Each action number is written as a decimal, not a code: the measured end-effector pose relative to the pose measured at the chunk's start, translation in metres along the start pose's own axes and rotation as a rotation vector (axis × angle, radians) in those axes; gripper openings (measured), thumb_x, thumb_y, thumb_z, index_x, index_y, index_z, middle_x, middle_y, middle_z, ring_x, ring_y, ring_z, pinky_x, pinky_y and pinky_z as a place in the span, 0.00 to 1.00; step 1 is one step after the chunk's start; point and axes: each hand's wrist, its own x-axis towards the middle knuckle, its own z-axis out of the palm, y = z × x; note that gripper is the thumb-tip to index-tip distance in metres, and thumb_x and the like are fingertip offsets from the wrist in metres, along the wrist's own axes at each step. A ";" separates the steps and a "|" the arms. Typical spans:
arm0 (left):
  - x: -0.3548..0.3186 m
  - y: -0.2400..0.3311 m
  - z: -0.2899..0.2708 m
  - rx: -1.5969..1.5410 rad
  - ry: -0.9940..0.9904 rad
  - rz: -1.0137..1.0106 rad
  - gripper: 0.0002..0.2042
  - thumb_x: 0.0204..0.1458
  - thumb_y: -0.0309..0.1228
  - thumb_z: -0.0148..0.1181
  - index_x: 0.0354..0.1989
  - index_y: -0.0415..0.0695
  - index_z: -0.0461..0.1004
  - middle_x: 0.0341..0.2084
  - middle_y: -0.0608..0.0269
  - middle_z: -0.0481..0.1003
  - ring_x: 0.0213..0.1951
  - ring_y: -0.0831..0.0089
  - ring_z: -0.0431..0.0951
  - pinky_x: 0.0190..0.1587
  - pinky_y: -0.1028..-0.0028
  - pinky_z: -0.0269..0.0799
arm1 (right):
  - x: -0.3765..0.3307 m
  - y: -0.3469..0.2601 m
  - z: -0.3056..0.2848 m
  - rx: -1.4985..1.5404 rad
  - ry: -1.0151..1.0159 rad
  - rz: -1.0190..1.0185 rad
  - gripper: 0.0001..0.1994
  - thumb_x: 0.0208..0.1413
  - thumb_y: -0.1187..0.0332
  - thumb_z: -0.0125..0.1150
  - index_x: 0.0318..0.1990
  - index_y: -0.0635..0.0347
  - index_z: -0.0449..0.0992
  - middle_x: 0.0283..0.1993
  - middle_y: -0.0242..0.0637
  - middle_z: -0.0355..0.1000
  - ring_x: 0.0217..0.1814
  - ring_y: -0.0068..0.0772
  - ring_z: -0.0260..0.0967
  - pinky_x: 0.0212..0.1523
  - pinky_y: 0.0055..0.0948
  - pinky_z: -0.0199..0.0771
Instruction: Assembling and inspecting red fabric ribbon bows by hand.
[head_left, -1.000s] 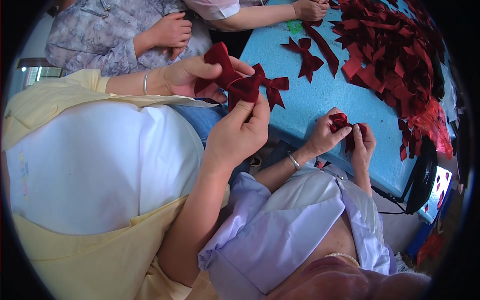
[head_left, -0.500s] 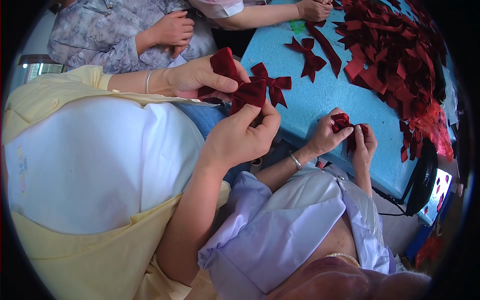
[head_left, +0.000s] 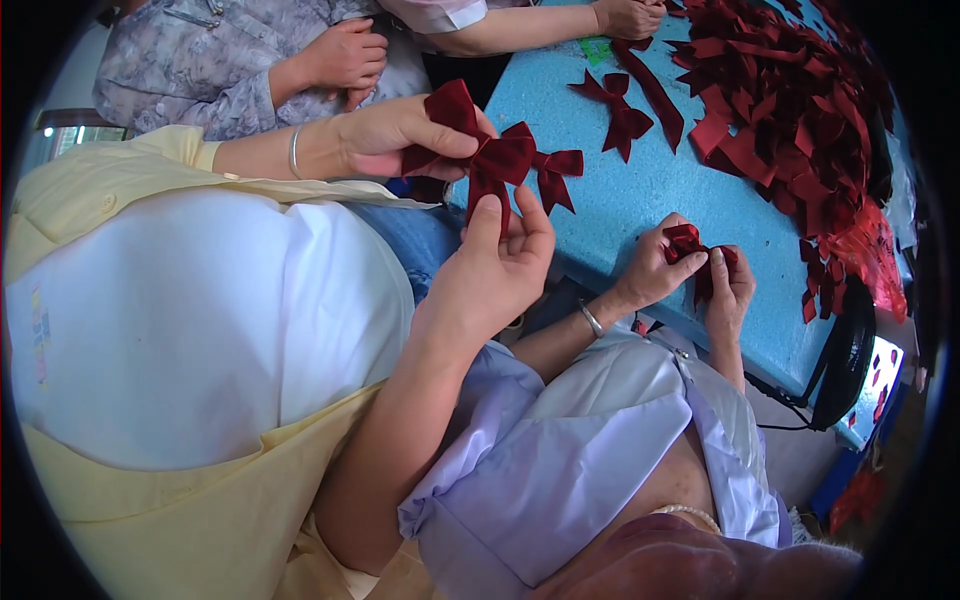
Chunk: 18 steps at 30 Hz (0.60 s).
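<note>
My left hand [head_left: 400, 137], with a silver bangle at its wrist, pinches a dark red velvet ribbon bow [head_left: 505, 156] between thumb and fingers at the left loop and knot. Below the bow, my right hand [head_left: 488, 272] has its thumb on one hanging tail; the fingers curl up beside and behind it, partly hidden. Just beyond lies another dark red bow [head_left: 557, 178] on the blue table [head_left: 640, 190], partly covered by the one I hold.
A large heap of dark red ribbon pieces [head_left: 780, 100] covers the far right of the table. One bow [head_left: 615, 112] and a ribbon strip [head_left: 652, 95] lie nearer. At my right, a co-worker's hands [head_left: 690, 275] hold a red bow. Other people's hands [head_left: 345, 62] rest across from me.
My right hand has slid down from the bow's right loop to its tail, its fingers loosening. The bow now faces me more fully, its loop and tails showing.
</note>
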 end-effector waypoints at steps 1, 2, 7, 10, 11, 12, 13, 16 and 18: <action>0.000 0.000 -0.001 -0.004 0.001 -0.006 0.09 0.51 0.24 0.63 0.37 0.40 0.69 0.28 0.70 0.73 0.30 0.86 0.71 0.33 0.82 0.70 | 0.000 -0.001 0.001 -0.002 -0.002 0.006 0.08 0.63 0.66 0.54 0.34 0.61 0.73 0.23 0.23 0.66 0.21 0.11 0.56 0.20 0.16 0.54; 0.000 0.000 -0.001 -0.008 0.000 -0.013 0.09 0.51 0.24 0.63 0.37 0.40 0.69 0.28 0.69 0.73 0.31 0.86 0.71 0.33 0.82 0.70 | 0.000 -0.001 0.001 -0.005 -0.003 0.011 0.08 0.63 0.66 0.54 0.34 0.61 0.72 0.23 0.22 0.66 0.21 0.11 0.56 0.20 0.16 0.54; 0.000 0.000 -0.001 -0.005 -0.001 -0.001 0.09 0.51 0.24 0.63 0.37 0.40 0.69 0.28 0.70 0.73 0.31 0.86 0.71 0.34 0.81 0.70 | 0.000 -0.002 0.002 0.030 -0.013 0.016 0.08 0.63 0.66 0.54 0.34 0.61 0.73 0.24 0.22 0.66 0.23 0.10 0.56 0.22 0.16 0.54; 0.000 0.000 0.000 -0.009 0.006 -0.006 0.09 0.51 0.24 0.63 0.37 0.40 0.69 0.28 0.70 0.73 0.32 0.86 0.71 0.35 0.81 0.70 | -0.001 -0.004 0.002 0.027 -0.001 0.026 0.09 0.62 0.67 0.56 0.33 0.63 0.73 0.26 0.22 0.66 0.27 0.12 0.56 0.26 0.16 0.57; 0.000 0.000 0.000 -0.009 0.006 -0.006 0.09 0.51 0.24 0.63 0.37 0.40 0.69 0.28 0.70 0.73 0.32 0.86 0.71 0.35 0.81 0.70 | -0.001 -0.006 0.002 0.027 -0.001 0.026 0.09 0.62 0.67 0.56 0.33 0.63 0.73 0.26 0.22 0.66 0.27 0.12 0.56 0.26 0.16 0.57; 0.000 0.000 -0.001 -0.005 0.005 -0.001 0.09 0.51 0.24 0.63 0.37 0.40 0.69 0.28 0.70 0.73 0.32 0.86 0.71 0.34 0.81 0.70 | -0.001 -0.007 0.002 0.032 -0.007 0.038 0.09 0.62 0.67 0.56 0.33 0.63 0.73 0.26 0.22 0.66 0.27 0.12 0.56 0.26 0.16 0.57; 0.000 0.000 -0.001 -0.002 0.004 0.004 0.09 0.51 0.24 0.63 0.37 0.40 0.69 0.28 0.70 0.73 0.32 0.86 0.71 0.34 0.82 0.70 | -0.001 -0.008 0.002 0.037 -0.012 0.049 0.09 0.62 0.67 0.56 0.33 0.63 0.73 0.26 0.22 0.66 0.27 0.12 0.56 0.26 0.16 0.56; 0.000 0.000 0.000 -0.005 0.001 0.007 0.09 0.51 0.24 0.63 0.37 0.40 0.69 0.28 0.70 0.73 0.31 0.86 0.70 0.34 0.82 0.69 | -0.001 -0.008 0.001 0.033 -0.015 0.056 0.09 0.62 0.67 0.56 0.33 0.62 0.73 0.26 0.22 0.66 0.27 0.12 0.56 0.26 0.16 0.56; 0.000 0.000 0.000 -0.019 -0.001 0.003 0.09 0.51 0.24 0.63 0.37 0.40 0.69 0.28 0.70 0.72 0.31 0.86 0.70 0.33 0.82 0.69 | -0.001 -0.007 0.001 0.016 -0.010 0.043 0.09 0.62 0.67 0.56 0.33 0.63 0.73 0.26 0.22 0.66 0.27 0.12 0.56 0.26 0.16 0.56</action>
